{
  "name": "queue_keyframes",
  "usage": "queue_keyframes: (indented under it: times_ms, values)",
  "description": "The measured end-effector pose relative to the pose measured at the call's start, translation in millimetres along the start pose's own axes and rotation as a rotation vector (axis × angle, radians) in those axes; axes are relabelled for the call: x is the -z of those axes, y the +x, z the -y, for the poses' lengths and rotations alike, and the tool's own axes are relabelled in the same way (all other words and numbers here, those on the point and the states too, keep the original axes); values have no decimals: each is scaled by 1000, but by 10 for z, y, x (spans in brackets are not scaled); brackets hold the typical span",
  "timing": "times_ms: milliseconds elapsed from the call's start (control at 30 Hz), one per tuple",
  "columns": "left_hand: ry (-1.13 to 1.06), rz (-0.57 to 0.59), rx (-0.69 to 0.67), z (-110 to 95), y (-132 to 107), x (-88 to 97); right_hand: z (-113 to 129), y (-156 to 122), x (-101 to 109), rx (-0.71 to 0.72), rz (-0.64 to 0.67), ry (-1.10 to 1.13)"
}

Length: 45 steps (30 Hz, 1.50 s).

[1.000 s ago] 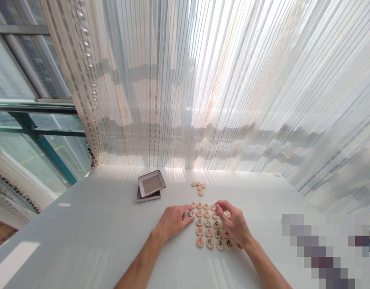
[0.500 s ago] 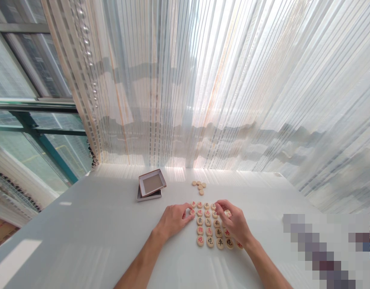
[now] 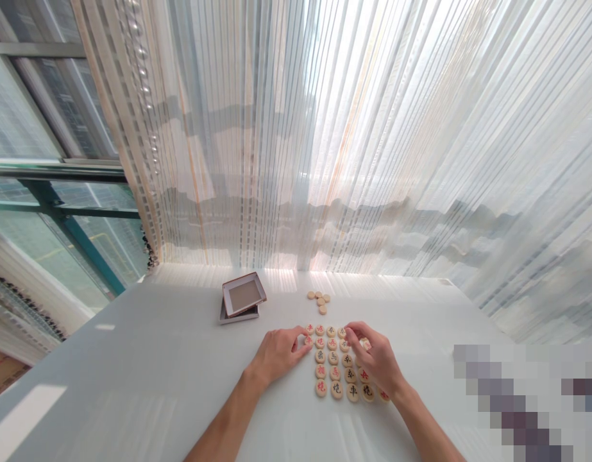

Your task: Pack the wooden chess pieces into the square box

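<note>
Round wooden xiangqi pieces [image 3: 334, 357] with red or black characters lie face up in close rows on the white table [image 3: 156, 378]. At the upper left of the rows, my left hand [image 3: 276, 354] has its thumb and index finger around the edge of a red-marked piece [image 3: 308, 341]. My right hand [image 3: 372, 351] is curled over the right side, covering some pieces there. Its thumb and index finger pinch at the edge of a black-marked piece [image 3: 342, 332] in the farthest row.
Beyond the rows, several blank-faced pieces [image 3: 321, 301] lie loosely grouped. A shallow box lid [image 3: 244, 295] rests askew on a box [image 3: 240, 316] at the back left. A striped sheer curtain [image 3: 276, 160] hangs behind the table. A blurred patch [image 3: 521, 410] covers the right side.
Both hands stay nearly in the same place on the pieces. The whole view shifts very slightly; no piece has visibly changed place.
</note>
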<state>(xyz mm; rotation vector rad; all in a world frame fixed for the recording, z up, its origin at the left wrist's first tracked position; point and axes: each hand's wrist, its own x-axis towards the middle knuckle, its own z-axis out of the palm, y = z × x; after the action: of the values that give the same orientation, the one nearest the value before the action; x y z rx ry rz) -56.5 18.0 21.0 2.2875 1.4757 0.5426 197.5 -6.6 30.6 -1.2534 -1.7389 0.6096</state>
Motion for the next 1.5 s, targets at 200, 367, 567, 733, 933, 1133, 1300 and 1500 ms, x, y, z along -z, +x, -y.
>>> queue_keyframes:
  times_ms: [200,367,567,733,933,1133,1300,1500]
  values:
    - [-5,-37,-3,-7,9,-14,13,-6,-20,3,-21,-20]
    - [-12,-62,-10,-25,22,-54,8,55,-38,-17,-42,-11]
    - [-30,-96,-33,-16,32,-77,12,315,-115,-28,-27,-51]
    - [-44,-135,-36,23,38,-49,-66,596,-295,-58,27,-150]
    - [-51,-170,-33,60,37,-45,-196,837,-528,-117,26,-303]
    - [-49,-178,-26,88,47,-53,-276,906,-529,-95,100,-333]
    - [-51,-160,-26,75,50,-104,-332,891,-352,-62,157,-319]
    - [-49,-141,-29,64,55,-154,-295,802,-303,-33,248,-278]
